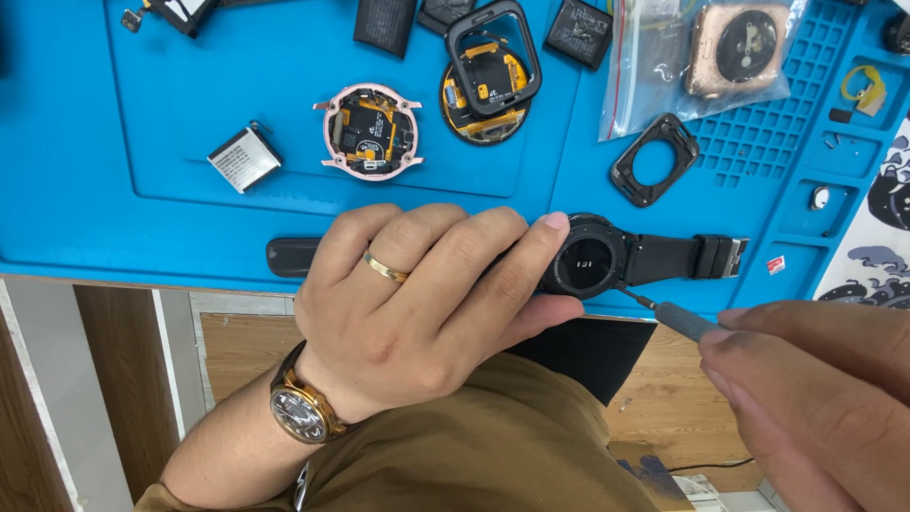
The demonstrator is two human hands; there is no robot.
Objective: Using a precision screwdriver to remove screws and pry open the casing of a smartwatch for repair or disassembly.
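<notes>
Our left hand [427, 294], gold ring on one finger, clamps the round black smartwatch [590, 258] face-down at the near edge of the blue silicone mat [142, 190] on the counter, rubbery strap stretched sideways. Our right hand [815, 379] pinches a slim grey screwdriver [678, 320], its fine metal tip touching the watch's back rim.

Black smartwatch [590, 258] on blue mat [142, 142], grey screwdriver [684, 322], pink-rimmed opened case [369, 131].
</notes>
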